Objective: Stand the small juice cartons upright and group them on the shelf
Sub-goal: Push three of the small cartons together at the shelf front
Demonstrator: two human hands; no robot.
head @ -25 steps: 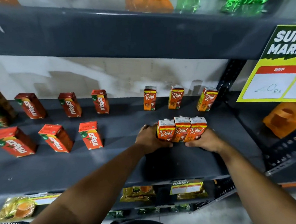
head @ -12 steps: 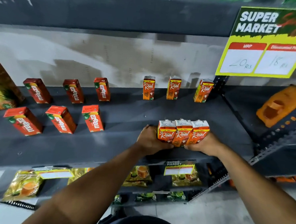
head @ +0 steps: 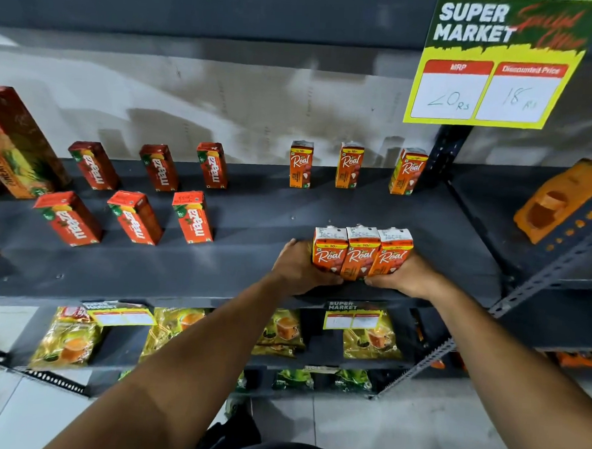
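We find three front cartons [head: 361, 253] upright, touching side by side near the shelf [head: 250, 277] front edge, pressed between our left hand [head: 297, 269] and right hand [head: 405, 278]. Three rear cartons [head: 349, 165] stand upright but apart, ungrouped in our judgement.

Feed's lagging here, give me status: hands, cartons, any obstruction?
Left hand and right hand clamp three Real cartons together, upright, at shelf front. Three more Real cartons stand spaced apart at back. Nothing between.
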